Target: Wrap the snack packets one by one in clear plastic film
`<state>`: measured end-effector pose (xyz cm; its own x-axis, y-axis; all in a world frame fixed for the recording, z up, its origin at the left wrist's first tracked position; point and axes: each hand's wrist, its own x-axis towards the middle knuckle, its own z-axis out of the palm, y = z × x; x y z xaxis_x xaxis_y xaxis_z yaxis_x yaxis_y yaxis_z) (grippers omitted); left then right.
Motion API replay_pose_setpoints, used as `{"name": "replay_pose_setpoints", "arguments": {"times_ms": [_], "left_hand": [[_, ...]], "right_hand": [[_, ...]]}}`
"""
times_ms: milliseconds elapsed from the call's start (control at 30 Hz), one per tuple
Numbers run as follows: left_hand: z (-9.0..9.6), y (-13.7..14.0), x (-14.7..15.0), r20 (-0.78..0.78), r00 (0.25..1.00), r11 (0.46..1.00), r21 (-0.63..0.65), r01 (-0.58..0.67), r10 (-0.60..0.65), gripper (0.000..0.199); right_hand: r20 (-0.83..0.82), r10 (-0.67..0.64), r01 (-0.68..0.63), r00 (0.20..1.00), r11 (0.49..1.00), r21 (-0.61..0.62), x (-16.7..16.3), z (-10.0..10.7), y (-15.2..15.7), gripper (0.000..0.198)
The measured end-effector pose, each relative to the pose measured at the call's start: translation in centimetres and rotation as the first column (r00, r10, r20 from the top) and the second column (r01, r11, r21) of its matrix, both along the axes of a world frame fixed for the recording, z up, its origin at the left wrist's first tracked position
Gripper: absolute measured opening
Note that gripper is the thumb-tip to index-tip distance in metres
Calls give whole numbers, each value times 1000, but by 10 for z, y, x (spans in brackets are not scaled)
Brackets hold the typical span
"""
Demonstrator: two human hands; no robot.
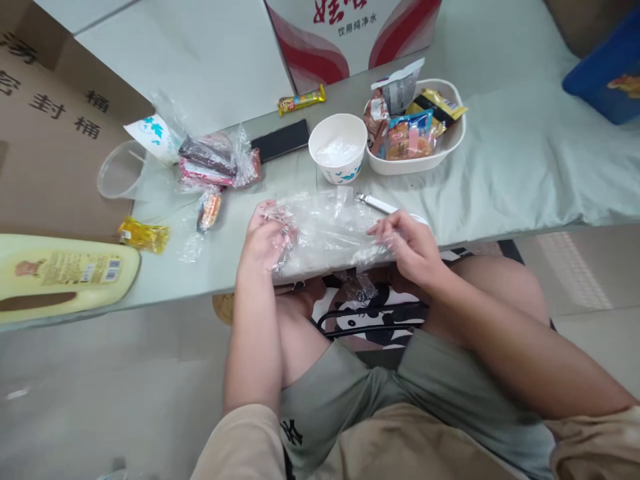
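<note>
A crumpled sheet of clear plastic wrap (325, 230) stretches between my two hands at the table's front edge. My left hand (265, 237) is closed on its left end, with plastic bunched at the fingers. At the other end, my right hand (407, 243) pinches the wrap between thumb and fingers. Just behind the right hand lies a white utility knife (387, 205), partly covered by that hand. Beyond the wrap stands a white paper bowl (340, 170) with a leaf print and clear plastic inside.
Behind right, an oval white tray (425, 165) holds several snack packets. A black phone (281, 141) and yellow snack bar (301, 100) lie behind. Wrapped snacks (207, 160), a clear lid (120, 173), a yellow packet (145, 235) and a pale yellow jug (100, 293) occupy the left.
</note>
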<state>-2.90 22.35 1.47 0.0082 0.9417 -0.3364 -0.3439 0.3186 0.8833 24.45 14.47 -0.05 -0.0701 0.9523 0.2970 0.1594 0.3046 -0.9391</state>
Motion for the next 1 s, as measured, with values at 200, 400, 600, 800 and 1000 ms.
{"name": "replay_pose_setpoints", "arguments": {"times_ms": [200, 400, 600, 800, 1000], "left_hand": [[4, -18, -6, -68, 942, 927, 169, 335, -328, 73], [-2, -23, 8, -380, 904, 965, 92, 247, -196, 32], [-3, -22, -9, -399, 883, 968, 148, -205, 248, 22], [-21, -36, -39, -579, 748, 901, 430, -57, 323, 39], [-26, -46, -35, -911, 410, 804, 281, 524, 51, 43]], "right_hand": [[58, -142, 150, 988, 978, -147, 6, 9, -3, 8], [488, 181, -110, 854, 979, -169, -3, 4, -10, 10], [535, 220, -210, 816, 974, -80, -12, -1, -14, 10], [585, 86, -58, 806, 996, -67, -18, 0, -11, 11], [435, -100, 182, 895, 972, -152, -15, 2, -5, 7]]}}
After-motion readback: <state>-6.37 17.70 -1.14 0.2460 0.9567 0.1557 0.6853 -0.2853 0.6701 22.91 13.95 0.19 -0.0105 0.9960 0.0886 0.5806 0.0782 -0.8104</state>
